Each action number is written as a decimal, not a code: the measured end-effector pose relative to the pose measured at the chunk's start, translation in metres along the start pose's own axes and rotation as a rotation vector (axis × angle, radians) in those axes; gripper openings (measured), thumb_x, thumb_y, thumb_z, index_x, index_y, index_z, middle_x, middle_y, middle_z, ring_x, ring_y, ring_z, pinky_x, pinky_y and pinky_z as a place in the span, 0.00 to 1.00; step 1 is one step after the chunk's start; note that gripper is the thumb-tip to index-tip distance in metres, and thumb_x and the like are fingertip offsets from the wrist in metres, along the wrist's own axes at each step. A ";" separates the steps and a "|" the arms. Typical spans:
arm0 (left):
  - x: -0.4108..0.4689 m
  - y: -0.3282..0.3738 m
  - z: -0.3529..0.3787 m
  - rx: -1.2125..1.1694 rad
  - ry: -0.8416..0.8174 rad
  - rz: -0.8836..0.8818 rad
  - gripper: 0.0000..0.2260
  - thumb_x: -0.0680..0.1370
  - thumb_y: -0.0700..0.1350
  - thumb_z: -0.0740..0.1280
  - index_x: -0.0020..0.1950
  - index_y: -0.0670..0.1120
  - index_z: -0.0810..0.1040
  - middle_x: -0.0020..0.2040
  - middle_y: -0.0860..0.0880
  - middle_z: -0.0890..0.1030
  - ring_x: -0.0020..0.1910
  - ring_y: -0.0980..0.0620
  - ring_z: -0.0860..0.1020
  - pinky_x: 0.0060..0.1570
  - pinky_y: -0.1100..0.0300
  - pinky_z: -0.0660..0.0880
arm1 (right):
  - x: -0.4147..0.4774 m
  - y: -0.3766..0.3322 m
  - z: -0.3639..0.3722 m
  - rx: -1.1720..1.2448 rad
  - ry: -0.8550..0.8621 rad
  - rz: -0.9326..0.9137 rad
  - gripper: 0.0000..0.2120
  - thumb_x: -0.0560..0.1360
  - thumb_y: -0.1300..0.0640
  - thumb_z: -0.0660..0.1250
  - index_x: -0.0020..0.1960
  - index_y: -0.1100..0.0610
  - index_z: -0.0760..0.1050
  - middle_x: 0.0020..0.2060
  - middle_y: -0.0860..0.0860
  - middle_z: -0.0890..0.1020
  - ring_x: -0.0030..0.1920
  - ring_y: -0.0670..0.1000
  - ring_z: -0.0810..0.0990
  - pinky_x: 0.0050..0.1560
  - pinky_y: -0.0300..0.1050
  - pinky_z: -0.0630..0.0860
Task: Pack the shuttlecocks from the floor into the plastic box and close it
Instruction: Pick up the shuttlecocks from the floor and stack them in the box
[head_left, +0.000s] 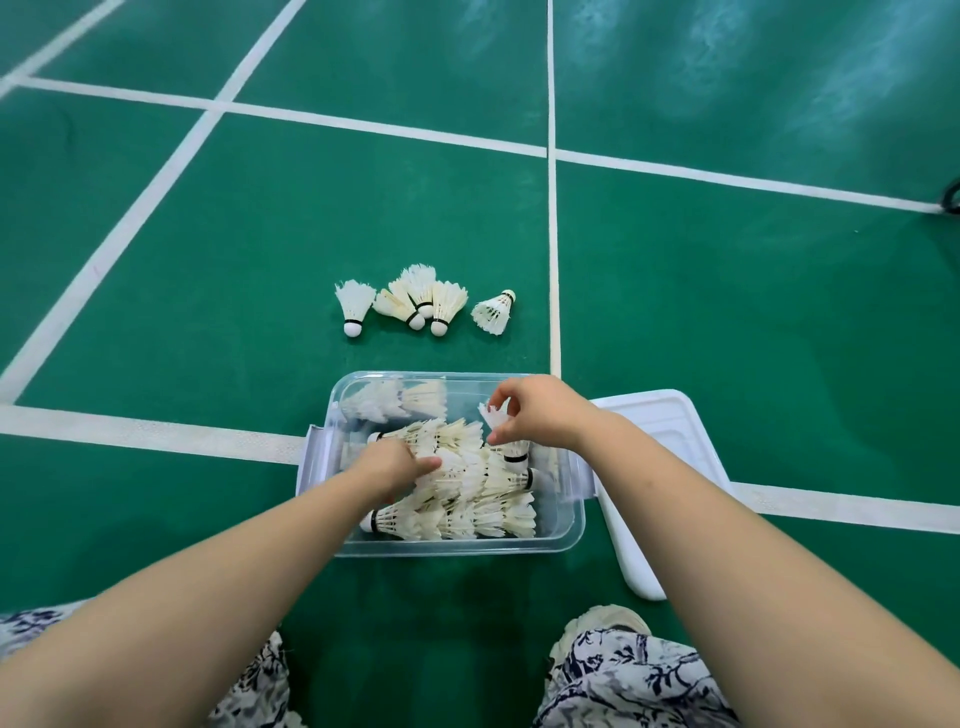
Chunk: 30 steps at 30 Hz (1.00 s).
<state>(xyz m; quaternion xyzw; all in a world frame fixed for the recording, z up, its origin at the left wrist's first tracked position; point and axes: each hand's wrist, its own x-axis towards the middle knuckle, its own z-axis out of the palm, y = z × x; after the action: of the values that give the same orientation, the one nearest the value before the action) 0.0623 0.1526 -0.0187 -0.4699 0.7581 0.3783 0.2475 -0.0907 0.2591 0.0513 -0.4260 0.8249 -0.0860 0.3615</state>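
A clear plastic box (570, 512) stands open on the green floor, holding several white feather shuttlecocks (467, 499) laid in rows. My right hand (540, 413) is over the box's right side, fingers pinched on the feathers of one shuttlecock (493, 415). Inside the box at the left, my left hand (387, 465) presses on the packed shuttlecocks with its fingertips among the feathers. Beyond the box, several loose shuttlecocks (423, 304) lie on the floor in a short row. The white lid (670, 452) lies flat to the right of the box.
White court lines cross the green floor around the box. My knees in patterned fabric and a pale shoe (602, 626) are at the bottom edge. A dark object (953, 195) sits at the far right edge.
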 end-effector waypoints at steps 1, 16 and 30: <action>-0.003 0.006 -0.011 0.127 0.010 0.032 0.18 0.76 0.58 0.62 0.46 0.41 0.74 0.40 0.46 0.79 0.35 0.49 0.75 0.39 0.58 0.75 | 0.000 -0.002 -0.001 0.000 -0.002 -0.007 0.19 0.68 0.52 0.75 0.57 0.55 0.76 0.44 0.49 0.77 0.45 0.50 0.74 0.46 0.42 0.71; -0.033 0.032 -0.066 0.762 0.223 0.713 0.17 0.72 0.50 0.69 0.61 0.52 0.77 0.69 0.53 0.70 0.74 0.48 0.57 0.63 0.49 0.68 | -0.001 -0.034 -0.003 -0.075 0.083 -0.213 0.10 0.72 0.54 0.71 0.51 0.57 0.82 0.57 0.54 0.78 0.59 0.55 0.73 0.59 0.46 0.70; -0.019 0.021 -0.063 0.535 0.318 0.199 0.07 0.70 0.39 0.62 0.32 0.45 0.68 0.31 0.49 0.68 0.37 0.46 0.70 0.32 0.61 0.66 | 0.003 -0.022 0.002 -0.002 0.150 -0.056 0.21 0.76 0.54 0.66 0.68 0.51 0.68 0.68 0.52 0.67 0.61 0.53 0.74 0.57 0.44 0.70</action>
<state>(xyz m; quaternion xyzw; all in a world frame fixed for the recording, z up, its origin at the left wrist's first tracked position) 0.0509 0.1179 0.0395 -0.3650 0.9021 0.1099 0.2024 -0.0761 0.2436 0.0582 -0.4414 0.8376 -0.1271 0.2957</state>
